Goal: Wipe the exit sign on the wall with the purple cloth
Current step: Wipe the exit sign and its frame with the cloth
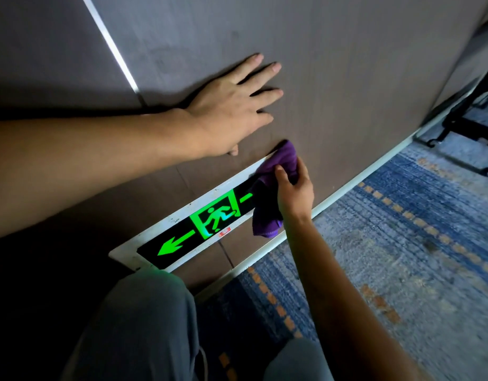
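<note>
Grey-trousered knees (143, 325) fill the foreground as a person crouches at a brown wall (333, 64), low beside blue patterned carpet (402, 257). Their right hand (293, 191) grips a purple cloth (267, 215) bunched against the right end of the lit green exit sign (193, 226), set just above the skirting. Their left hand (231, 108) rests flat on the wall above, fingers spread wide.

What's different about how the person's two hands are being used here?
The left hand lies flat with fingers spread on the bare wall above the exit sign, holding nothing. The right hand curls round the purple cloth, pressing it against the sign's right end. Both touch the wall side, close to each other.
</note>
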A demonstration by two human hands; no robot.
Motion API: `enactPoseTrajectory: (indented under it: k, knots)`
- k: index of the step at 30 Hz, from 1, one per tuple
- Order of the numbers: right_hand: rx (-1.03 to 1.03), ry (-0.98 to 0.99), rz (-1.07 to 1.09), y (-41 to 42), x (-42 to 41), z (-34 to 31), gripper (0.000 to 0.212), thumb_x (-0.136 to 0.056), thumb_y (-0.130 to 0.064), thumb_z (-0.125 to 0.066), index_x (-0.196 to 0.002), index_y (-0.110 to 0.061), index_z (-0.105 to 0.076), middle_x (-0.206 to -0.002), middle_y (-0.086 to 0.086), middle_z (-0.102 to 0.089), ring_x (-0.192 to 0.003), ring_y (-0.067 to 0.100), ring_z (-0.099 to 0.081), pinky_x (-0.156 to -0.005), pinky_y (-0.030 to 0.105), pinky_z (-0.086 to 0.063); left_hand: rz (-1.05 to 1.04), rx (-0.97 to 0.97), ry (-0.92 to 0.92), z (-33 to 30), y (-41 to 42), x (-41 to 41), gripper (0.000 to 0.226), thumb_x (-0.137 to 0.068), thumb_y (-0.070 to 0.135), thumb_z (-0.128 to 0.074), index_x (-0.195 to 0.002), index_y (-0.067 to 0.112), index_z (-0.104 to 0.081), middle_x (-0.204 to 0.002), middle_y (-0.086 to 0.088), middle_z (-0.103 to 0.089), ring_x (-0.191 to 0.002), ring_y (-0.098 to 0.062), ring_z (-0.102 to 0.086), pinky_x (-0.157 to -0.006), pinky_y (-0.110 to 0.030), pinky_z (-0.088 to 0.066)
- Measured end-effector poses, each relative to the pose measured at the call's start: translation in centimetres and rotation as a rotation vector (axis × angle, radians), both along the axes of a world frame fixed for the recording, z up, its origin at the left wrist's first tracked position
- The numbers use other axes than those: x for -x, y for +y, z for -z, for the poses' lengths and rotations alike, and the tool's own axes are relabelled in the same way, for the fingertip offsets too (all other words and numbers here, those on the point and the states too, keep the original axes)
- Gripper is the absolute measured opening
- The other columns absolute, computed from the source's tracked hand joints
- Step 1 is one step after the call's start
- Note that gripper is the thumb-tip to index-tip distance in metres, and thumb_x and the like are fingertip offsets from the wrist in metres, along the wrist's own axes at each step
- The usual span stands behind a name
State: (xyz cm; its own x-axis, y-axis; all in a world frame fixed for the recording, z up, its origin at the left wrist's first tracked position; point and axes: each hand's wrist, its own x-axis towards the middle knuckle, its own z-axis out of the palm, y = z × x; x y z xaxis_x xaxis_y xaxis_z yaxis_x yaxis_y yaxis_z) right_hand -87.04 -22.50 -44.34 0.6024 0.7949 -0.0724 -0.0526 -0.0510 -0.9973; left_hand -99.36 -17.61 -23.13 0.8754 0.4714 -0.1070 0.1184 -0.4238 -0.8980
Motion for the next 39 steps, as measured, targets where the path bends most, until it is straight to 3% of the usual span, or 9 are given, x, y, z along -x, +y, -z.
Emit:
enactPoseTrajectory:
  k: [4,7,12,14,20,28,31,36,39]
  knots:
    - [-0.044,0.023,0.079,-0.7,-1.7,0.4,0.053,-0.092,-0.036,-0.067,-0.143,-0.037,-0.052,-0.124,-0.011,-0.068,-0.111,0.011,-0.066,-0.100,0.028,-0.050,-0.015,0.007,-0.049,0.4,-0.3,0.1,0.085,-0.087,0.063,-0.073,-0.159,0.029,-0.041,-0.177,-0.009,-0.010,-0.163,-0.044,0.002,-0.132,-0.060,0.000]
    - [0.145,0.053,0.225,-1.3,-3.4,2.4,0.052,-0.091,-0.037,-0.063,-0.141,-0.031,-0.051,-0.120,-0.005,-0.068,-0.111,0.021,-0.064,-0.095,0.029,-0.046,-0.017,0.029,-0.100,0.6,-0.6,0.2,0.077,-0.089,0.056,-0.073,-0.156,0.030,-0.046,-0.177,-0.010,-0.014,-0.163,-0.043,-0.001,-0.132,-0.060,-0.001]
    - [0.413,0.135,0.121,-1.3,-2.9,6.0,0.046,-0.090,-0.038,-0.063,-0.132,-0.019,-0.056,-0.121,0.010,-0.068,-0.111,0.033,-0.064,-0.097,0.038,-0.049,-0.039,0.060,-0.158,1.5,-0.9,-0.2,0.055,-0.100,0.035,-0.059,-0.154,0.027,-0.049,-0.176,-0.012,-0.017,-0.162,-0.045,0.002,-0.129,-0.065,0.003]
    - [0.401,0.139,0.070,-1.0,-1.6,6.3,0.047,-0.090,-0.040,-0.064,-0.132,-0.019,-0.056,-0.117,0.008,-0.068,-0.099,0.028,-0.063,-0.088,0.034,-0.047,-0.035,0.066,-0.166,1.6,-0.9,-0.1,0.051,-0.102,0.029,-0.053,-0.153,0.026,-0.051,-0.176,-0.012,-0.017,-0.162,-0.045,0.002,-0.129,-0.066,0.003]
    - [0.379,0.220,0.096,0.3,2.0,5.5,0.046,-0.096,-0.037,-0.052,-0.139,-0.021,-0.047,-0.120,0.009,-0.067,-0.101,0.029,-0.065,-0.094,0.042,-0.052,-0.046,0.079,-0.147,1.4,-0.7,0.3,0.054,-0.101,0.038,-0.059,-0.152,0.025,-0.051,-0.177,-0.010,-0.013,-0.163,-0.045,0.004,-0.130,-0.065,0.004]
    - [0.222,0.032,0.114,-0.1,3.4,1.7,0.061,-0.099,-0.052,-0.042,-0.156,-0.050,-0.019,-0.130,0.007,-0.061,-0.104,0.027,-0.062,-0.095,0.043,-0.049,-0.003,0.095,-0.179,1.8,-0.2,0.4,0.066,-0.097,0.040,-0.067,-0.157,0.025,-0.045,-0.176,-0.011,-0.018,-0.162,-0.045,0.002,-0.130,-0.065,0.001]
    - [0.185,-0.018,0.127,0.1,3.3,0.1,0.056,-0.099,-0.063,-0.038,-0.153,-0.052,-0.029,-0.137,0.010,-0.057,-0.119,0.030,-0.059,-0.098,0.041,-0.043,-0.013,0.103,-0.182,1.8,-0.1,0.4,0.065,-0.100,0.037,-0.062,-0.160,0.026,-0.042,-0.176,-0.011,-0.017,-0.163,-0.044,0.003,-0.131,-0.064,0.001]
    - [0.065,0.066,0.161,0.6,0.9,0.2,0.046,-0.098,-0.057,-0.050,-0.139,-0.038,-0.059,-0.128,-0.005,-0.070,-0.118,0.018,-0.064,-0.097,0.026,-0.043,-0.004,0.132,-0.194,1.5,-0.1,0.8,0.064,-0.098,0.038,-0.066,-0.158,0.027,-0.046,-0.176,-0.011,-0.017,-0.163,-0.043,0.002,-0.131,-0.063,0.001]
    - [0.125,0.068,0.167,0.3,-0.5,2.0,0.045,-0.099,-0.053,-0.049,-0.137,-0.033,-0.062,-0.129,-0.005,-0.070,-0.119,0.020,-0.064,-0.106,0.036,-0.049,0.013,0.146,-0.254,1.6,0.0,1.6,0.069,-0.095,0.032,-0.068,-0.160,0.027,-0.043,-0.175,-0.012,-0.019,-0.163,-0.043,0.000,-0.131,-0.062,0.000]
